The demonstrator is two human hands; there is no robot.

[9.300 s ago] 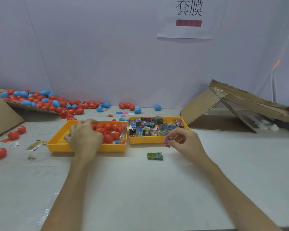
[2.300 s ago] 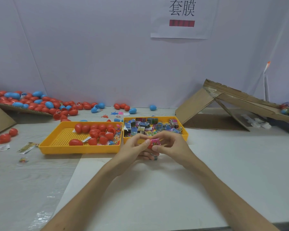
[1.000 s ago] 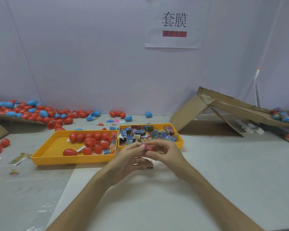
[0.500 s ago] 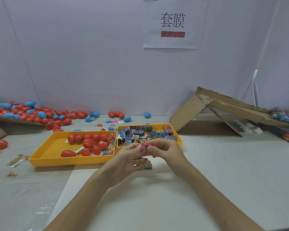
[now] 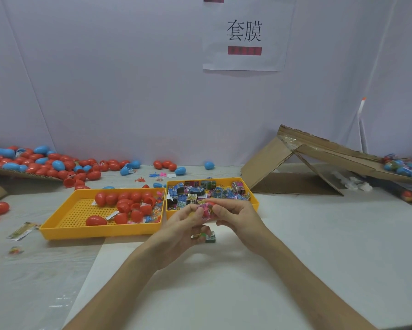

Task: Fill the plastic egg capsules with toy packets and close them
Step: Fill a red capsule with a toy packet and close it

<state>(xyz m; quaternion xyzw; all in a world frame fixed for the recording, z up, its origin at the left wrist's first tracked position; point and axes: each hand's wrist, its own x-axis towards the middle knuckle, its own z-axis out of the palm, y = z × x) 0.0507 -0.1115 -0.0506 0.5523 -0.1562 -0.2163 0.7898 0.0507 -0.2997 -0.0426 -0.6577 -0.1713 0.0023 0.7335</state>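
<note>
Drawn off the egg tray (image 5: 97,233) to frame centre, left hand (image 5: 188,226) against right hand (image 5: 239,220); fingers (image 5: 225,209) of both grasping red egg capsule (image 5: 211,205) and pink toy packet (image 5: 207,212), just before packet tray (image 5: 252,195); green packet (image 5: 210,238) on bench (image 5: 319,234) beneath.

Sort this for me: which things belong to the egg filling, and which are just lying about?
In the job: pink packet, held by left hand and right hand; tray of red eggs; tray of packets.
Lying about: wall sign; paper scraps left of the trays; small plastic toys behind them.
</note>
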